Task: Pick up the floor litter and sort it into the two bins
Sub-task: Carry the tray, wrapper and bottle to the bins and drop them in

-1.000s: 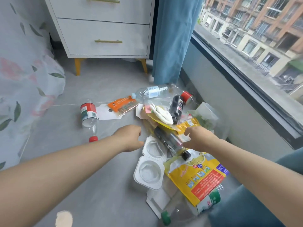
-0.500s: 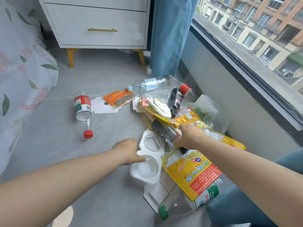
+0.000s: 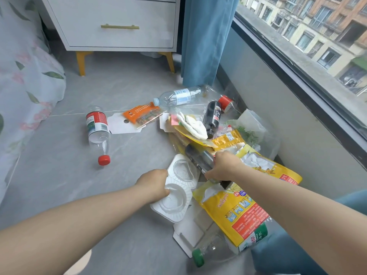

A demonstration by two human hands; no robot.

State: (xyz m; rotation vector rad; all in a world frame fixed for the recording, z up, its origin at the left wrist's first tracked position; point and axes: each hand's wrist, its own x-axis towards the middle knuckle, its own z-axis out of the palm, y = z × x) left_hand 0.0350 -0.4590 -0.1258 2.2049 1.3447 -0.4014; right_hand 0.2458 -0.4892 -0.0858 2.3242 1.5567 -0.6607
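Floor litter, as I see it from the head camera:
- Left hand (image 3: 154, 184): fingers closed on the near rim of the white tray (image 3: 175, 203), which lies on the floor.
- Right hand (image 3: 225, 168): wrapped around the dark bottle (image 3: 198, 157) lying atop the pile.
- Yellow bag (image 3: 238, 211): just beside the tray.
- Red-cap bottle (image 3: 98, 132): well apart, left.

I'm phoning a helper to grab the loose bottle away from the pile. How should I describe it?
Start at the white nightstand; on the grey floor before it lies a clear bottle. It lies alone, left of the litter, with a red label and red cap.
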